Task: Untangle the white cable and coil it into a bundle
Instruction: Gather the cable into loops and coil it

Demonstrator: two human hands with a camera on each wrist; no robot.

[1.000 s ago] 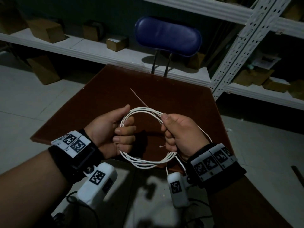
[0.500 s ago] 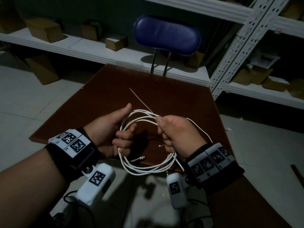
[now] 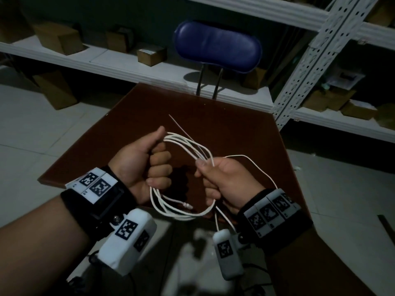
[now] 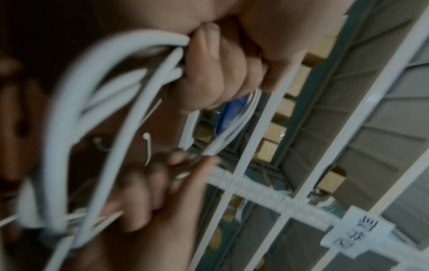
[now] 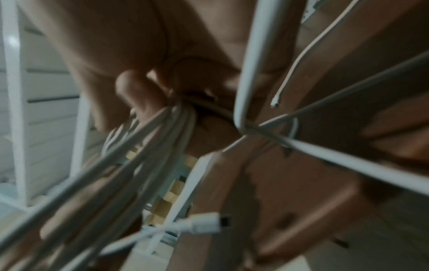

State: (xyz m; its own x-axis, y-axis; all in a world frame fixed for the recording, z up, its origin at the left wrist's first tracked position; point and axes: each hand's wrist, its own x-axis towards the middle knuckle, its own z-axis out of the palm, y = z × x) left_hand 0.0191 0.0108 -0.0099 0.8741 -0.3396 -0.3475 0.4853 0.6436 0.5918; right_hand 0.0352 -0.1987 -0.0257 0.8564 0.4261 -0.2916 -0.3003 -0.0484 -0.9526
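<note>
- While both hands are working above the brown table (image 3: 245, 129), the left hand (image 3: 141, 165) is closing its fingers around the loops of the white cable (image 3: 183, 213), so the rings are staying together.
- The right hand (image 3: 222, 180) is pinching the other side, probably to keep the bundle round.
- One plug end (image 3: 187, 205) is hanging loose inside the loops.
- Farther off, a blue chair (image 3: 218, 49) is standing by the shelves (image 3: 119, 60).

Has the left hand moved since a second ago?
Yes. The left hand, gripping the white cable, has tipped its thumb up and away, toward the far table edge and chair.
</note>
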